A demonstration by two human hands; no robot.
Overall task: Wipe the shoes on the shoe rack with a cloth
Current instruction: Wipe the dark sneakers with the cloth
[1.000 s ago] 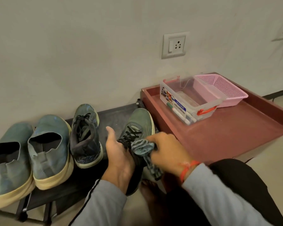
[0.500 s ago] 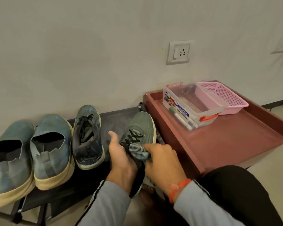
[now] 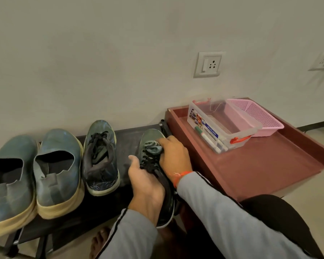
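Low center of the frame, my left hand (image 3: 145, 182) grips the laced green shoe (image 3: 153, 165) on the shoe rack (image 3: 127, 133). My right hand (image 3: 173, 156) curls its fingers (image 3: 165, 142) around a grey cloth (image 3: 153, 146) on its toe. Upper right, a clear box (image 3: 223, 126) reads "MULTI BOX".

leftmost shoe (image 3: 6, 184) cut off by the left edge.

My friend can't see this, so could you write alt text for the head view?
A right hand presses a grey cloth onto a green laced shoe held by the left hand; three more shoes sit on the rack.
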